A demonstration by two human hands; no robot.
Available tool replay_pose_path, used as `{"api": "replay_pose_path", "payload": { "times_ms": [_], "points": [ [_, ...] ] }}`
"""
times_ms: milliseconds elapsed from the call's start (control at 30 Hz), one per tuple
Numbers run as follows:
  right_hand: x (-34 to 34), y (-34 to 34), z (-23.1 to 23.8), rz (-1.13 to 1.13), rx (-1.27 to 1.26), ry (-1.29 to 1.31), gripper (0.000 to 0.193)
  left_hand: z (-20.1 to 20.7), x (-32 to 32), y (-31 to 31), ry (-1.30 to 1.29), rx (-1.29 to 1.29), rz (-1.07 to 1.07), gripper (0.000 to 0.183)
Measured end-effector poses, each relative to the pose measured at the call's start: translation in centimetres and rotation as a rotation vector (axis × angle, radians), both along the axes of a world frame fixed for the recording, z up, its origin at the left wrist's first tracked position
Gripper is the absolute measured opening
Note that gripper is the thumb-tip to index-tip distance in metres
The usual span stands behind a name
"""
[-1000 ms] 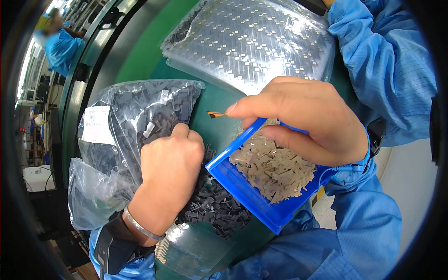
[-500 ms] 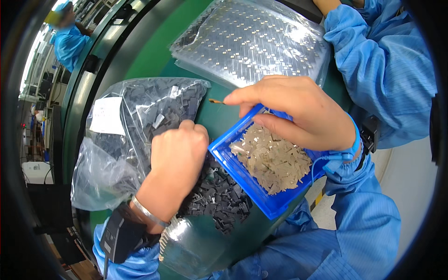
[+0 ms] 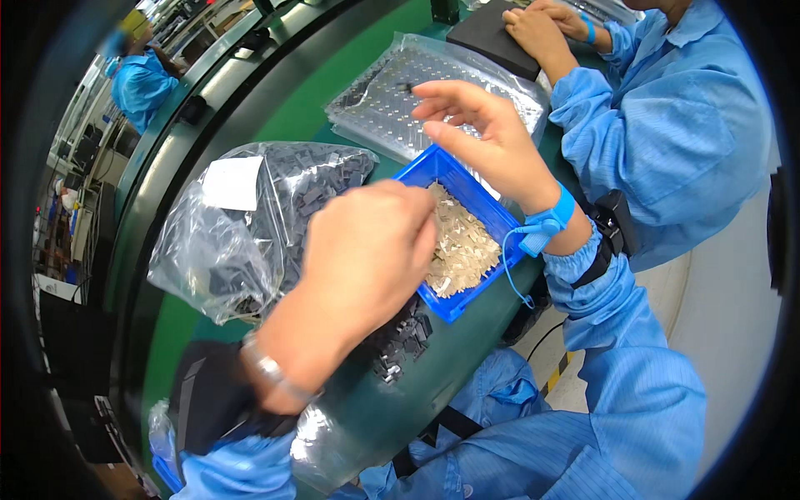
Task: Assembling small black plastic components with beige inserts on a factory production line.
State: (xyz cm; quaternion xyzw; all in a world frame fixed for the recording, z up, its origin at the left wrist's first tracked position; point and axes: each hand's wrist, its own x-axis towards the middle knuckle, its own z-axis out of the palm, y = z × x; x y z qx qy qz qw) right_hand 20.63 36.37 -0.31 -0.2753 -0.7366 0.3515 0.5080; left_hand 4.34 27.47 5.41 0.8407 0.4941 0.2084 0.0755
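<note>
My left hand [image 3: 367,254] is curled, knuckles up, over the left edge of a blue plastic bin [image 3: 450,308]. Its fingertips are hidden beneath it, so what they hold cannot be made out. In the bin lie many small flat beige pieces [image 3: 462,250]. Above the bin's far right side, my right hand [image 3: 492,142] is raised with its fingers stretched and thumb apart. A small blurred dark piece [image 3: 406,87] shows just off its index fingertip; whether they touch is unclear. Loose dark grey pieces [image 3: 404,342] lie on the green table below my left hand.
A clear plastic bag [image 3: 225,267] full of dark grey pieces stands to the left. Farther back lies a plastic-wrapped stack of trays [image 3: 375,108] beside a black block [image 3: 492,37]. A co-worker's sleeve [image 3: 658,150] and hands are close on the right.
My left hand has moved right, over the bin's edge. My right hand has lifted away from the beige pieces and its fingers have spread. The view has shifted, showing the co-worker's hands.
</note>
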Motion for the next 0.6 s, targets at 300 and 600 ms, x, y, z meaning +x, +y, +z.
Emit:
{"api": "replay_pose_path", "payload": {
  "times_ms": [300,600],
  "points": [
    [2.6,-5.8,1.0,-0.158,-0.01,0.278,0.016,-2.6,1.0,-0.4,0.154,0.052,0.073,0.022],
    [-0.4,-19.1,1.5,0.062,0.123,0.362,0.007,2.4,-1.1,-17.9,-1.749,-0.813,0.289,0.056]
  ]
}}
